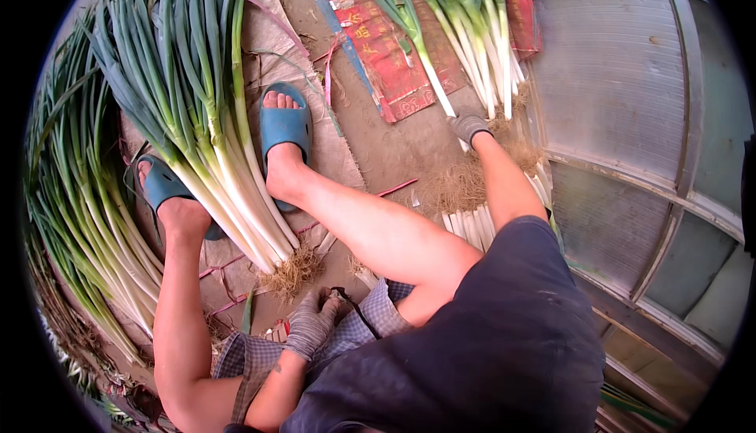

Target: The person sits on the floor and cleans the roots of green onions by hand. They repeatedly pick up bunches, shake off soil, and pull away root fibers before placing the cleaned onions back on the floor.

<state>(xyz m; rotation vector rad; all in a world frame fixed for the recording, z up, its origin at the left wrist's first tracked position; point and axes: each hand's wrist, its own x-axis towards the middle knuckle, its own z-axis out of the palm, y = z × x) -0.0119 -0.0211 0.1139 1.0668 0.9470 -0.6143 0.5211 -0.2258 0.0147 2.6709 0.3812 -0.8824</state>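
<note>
My right hand (469, 124), in a grey knit glove, grips the white stem of a single Welsh onion (436, 85) near its root end. That onion lies with its leaves pointing away, left of a bunch of onions (481, 58) whose roots face me. Low in the picture my gloved left hand (313, 321) is curled over my lap. It closes on a small dark thing with a black cord (357, 313); the fingers hide most of it. A large onion bunch (218, 155) lies between my feet, its brown roots (292, 273) just beyond my left hand.
More onions (88, 196) lie at the left. A printed red sack (384, 49) is under the onions ahead, and a pale woven sheet (336, 158) is under my feet. Root-end onions (472, 226) lie beside my right knee. A framed translucent panel (608, 84) stands at the right.
</note>
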